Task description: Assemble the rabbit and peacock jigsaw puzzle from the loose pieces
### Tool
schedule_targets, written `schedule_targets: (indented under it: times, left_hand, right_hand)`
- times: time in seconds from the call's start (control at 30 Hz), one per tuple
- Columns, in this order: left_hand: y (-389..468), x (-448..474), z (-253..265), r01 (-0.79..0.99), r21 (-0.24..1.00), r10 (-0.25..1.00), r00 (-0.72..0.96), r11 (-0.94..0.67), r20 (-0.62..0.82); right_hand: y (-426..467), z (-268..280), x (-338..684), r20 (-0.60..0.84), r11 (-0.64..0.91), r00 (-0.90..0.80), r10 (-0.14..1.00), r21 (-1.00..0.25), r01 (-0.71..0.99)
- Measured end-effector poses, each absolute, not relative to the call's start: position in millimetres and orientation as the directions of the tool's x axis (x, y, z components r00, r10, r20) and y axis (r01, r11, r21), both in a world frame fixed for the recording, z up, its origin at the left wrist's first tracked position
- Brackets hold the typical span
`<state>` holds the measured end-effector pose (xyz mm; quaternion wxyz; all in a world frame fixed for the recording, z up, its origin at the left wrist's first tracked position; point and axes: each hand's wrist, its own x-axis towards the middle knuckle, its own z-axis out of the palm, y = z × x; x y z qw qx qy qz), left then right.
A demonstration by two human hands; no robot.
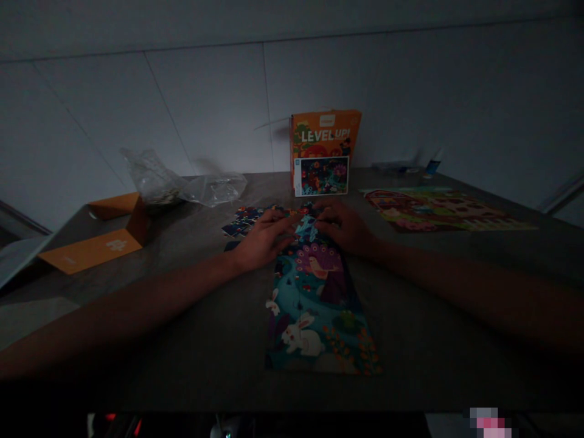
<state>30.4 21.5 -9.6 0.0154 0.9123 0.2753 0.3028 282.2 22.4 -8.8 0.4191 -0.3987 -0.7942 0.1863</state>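
A partly assembled jigsaw puzzle (pixel 314 316) lies on the grey table in front of me, showing white rabbits and a purple peacock on teal. My left hand (pixel 266 242) rests palm down at its upper left edge, fingers stretched out over the pieces. On the upper right edge lies my right hand (pixel 343 224), fingers bent and apart, tips touching the puzzle near a light-blue figure. Loose puzzle pieces (pixel 241 220) are heaped just beyond my left hand. The dim light hides whether a small piece sits under any fingertip.
An orange "LEVEL UP!" box (pixel 325 135) stands at the wall, with a picture card (pixel 322 176) leaning on it. An open orange box (pixel 93 249) and clear plastic bags (pixel 214 187) lie left. Another puzzle (pixel 447 210) and a small bottle (pixel 432 165) are at right.
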Motion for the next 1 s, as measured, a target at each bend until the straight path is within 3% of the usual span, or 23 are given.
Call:
schedule_targets:
  times: [0.23,0.57,0.9,1.0]
  left_hand:
    - [28,28,-9,0.395,0.167,0.418,0.725,-0.903,0.547]
    - [31,29,-10,0.467,0.335,0.565,0.55,-0.818,0.615]
    - [30,28,-10,0.428,0.33,0.529,0.527,-0.842,0.665]
    - [28,29,-7,0.479,0.341,0.567,0.481,-0.809,0.669]
  right_hand:
    - [23,-6,283,0.501,0.621,-0.368,0.783,-0.633,0.462]
    - [26,-10,285,0.539,0.671,-0.4,0.741,-0.601,0.434]
    - [24,-10,285,0.532,0.69,-0.44,0.724,-0.559,0.46]
    - [23,-7,283,0.512,0.67,-0.435,0.741,-0.525,0.524]
